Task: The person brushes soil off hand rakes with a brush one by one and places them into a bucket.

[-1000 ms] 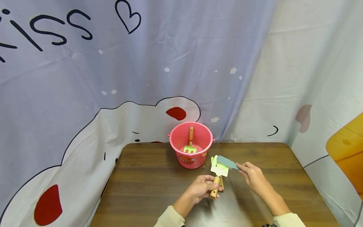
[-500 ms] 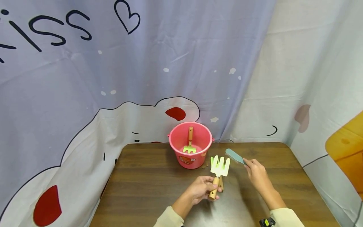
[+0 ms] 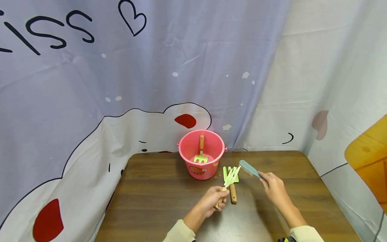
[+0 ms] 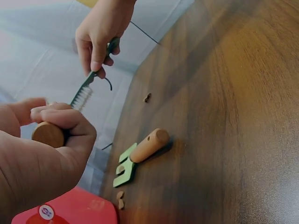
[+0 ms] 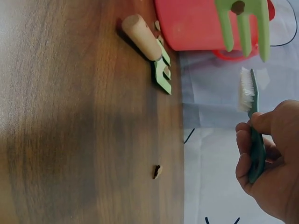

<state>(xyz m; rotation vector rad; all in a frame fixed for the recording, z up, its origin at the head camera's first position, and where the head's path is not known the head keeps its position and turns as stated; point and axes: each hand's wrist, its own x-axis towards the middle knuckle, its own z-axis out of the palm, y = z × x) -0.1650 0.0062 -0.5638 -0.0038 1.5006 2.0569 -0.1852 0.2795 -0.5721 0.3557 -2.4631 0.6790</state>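
Note:
My left hand (image 3: 208, 203) grips a small green garden fork (image 3: 231, 177) by its wooden handle, tines raised and turned partly edge-on. In the right wrist view, a brown spot shows on this fork's head (image 5: 237, 7). My right hand (image 3: 275, 191) holds a teal brush (image 3: 249, 168) by its handle, with white bristles (image 5: 245, 91) on one side. The brush tip is close to the tines; whether they touch, I cannot tell. Below the held fork, a second green fork with a wooden handle (image 4: 148, 145) lies on the wooden table (image 3: 157, 198).
Behind the hands stands a pink bucket (image 3: 200, 170), with a small green rake (image 3: 201, 158) leaning inside. Small brown bits (image 4: 120, 199) lie near the bucket, and another brown bit (image 5: 157, 171) lies farther right. A printed curtain (image 3: 169, 67) hangs behind the table.
The brush lifted off the fork's tines to the right, then came slightly back left. My left hand has turned the fork, so its face narrows and the fork on the table shows more.

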